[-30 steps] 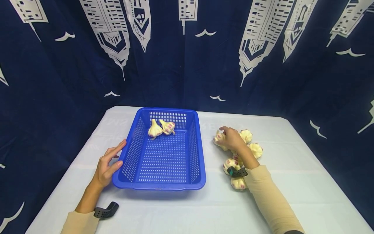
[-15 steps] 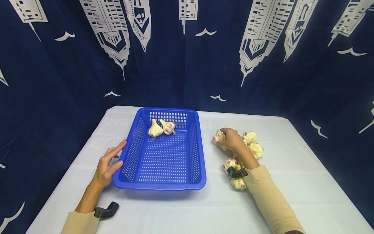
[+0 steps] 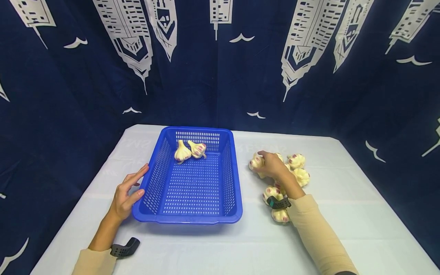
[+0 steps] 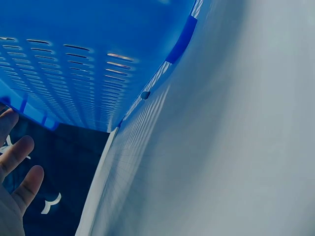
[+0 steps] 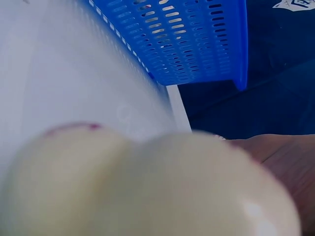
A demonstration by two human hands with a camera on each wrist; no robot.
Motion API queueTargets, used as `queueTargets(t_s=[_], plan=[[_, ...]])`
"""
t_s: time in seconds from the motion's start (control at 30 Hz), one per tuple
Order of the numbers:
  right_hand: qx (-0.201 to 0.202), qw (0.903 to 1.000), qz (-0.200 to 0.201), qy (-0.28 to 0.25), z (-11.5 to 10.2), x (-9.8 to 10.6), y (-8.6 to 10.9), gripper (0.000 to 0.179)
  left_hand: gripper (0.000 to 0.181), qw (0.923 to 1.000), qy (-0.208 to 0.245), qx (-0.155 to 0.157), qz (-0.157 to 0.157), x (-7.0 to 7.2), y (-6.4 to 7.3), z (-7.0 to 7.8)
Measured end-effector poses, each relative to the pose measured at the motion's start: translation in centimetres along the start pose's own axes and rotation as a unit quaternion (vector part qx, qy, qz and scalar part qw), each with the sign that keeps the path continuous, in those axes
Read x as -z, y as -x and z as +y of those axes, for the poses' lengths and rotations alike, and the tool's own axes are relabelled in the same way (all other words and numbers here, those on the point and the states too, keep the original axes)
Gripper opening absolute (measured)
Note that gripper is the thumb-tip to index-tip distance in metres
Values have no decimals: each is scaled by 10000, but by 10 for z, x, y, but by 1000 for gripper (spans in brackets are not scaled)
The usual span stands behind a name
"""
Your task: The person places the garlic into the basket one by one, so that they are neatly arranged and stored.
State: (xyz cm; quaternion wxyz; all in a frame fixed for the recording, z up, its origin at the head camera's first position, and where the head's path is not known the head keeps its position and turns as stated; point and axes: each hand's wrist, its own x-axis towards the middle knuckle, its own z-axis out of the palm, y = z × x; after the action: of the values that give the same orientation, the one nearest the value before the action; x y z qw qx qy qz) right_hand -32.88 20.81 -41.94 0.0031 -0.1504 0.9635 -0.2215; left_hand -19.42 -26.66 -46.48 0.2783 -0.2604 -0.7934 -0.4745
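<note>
My left hand [image 3: 125, 196] lies along the left side of a blue plastic basket [image 3: 187, 218], fingers spread and fingertips at its rim. In the left wrist view the fingers [image 4: 32, 184] extend beside the perforated basket wall [image 4: 142, 29]. Two garlic bulbs, one upright [image 3: 182, 152] and one tipped over [image 3: 198, 150], are in the basket's far left corner. Right of the basket, my right hand [image 3: 274, 165] has thumb and fingers curled around a garlic bulb [image 3: 255, 163] at the left of a garlic pile. Large blurred bulbs [image 5: 187, 191] partly hide this hand in the right wrist view.
More garlic bulbs lie around and under my right forearm, including one at the back [image 3: 296, 160], one to the right [image 3: 301, 177] and one nearer me [image 3: 280, 215]. A white cloth [image 3: 206, 252] covers the table. Dark blue printed fabric [image 3: 220, 91] hangs behind it.
The right hand and its garlic bulb have shifted very slightly left. A bulb at the back of the pile has rolled right. The left hand and basket stay in place.
</note>
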Motion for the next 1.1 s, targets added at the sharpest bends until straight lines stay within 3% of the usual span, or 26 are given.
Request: queueTargets(t_s=[0.27, 0.43, 0.83, 1.1], plan=[[12, 9996, 245, -111, -6, 7, 3, 72, 61, 9999, -33, -133, 47, 0, 0, 1], [16, 9990, 425, -121, -10, 14, 4, 69, 61, 10000, 4, -39, 45, 0, 1, 1], [271, 9963, 746, -342, -16, 17, 6, 56, 61, 10000, 42, -45, 19, 0, 0, 0], [538, 9952, 756, -316, -19, 17, 6, 55, 60, 9999, -16, -150, 29, 0, 0, 3]])
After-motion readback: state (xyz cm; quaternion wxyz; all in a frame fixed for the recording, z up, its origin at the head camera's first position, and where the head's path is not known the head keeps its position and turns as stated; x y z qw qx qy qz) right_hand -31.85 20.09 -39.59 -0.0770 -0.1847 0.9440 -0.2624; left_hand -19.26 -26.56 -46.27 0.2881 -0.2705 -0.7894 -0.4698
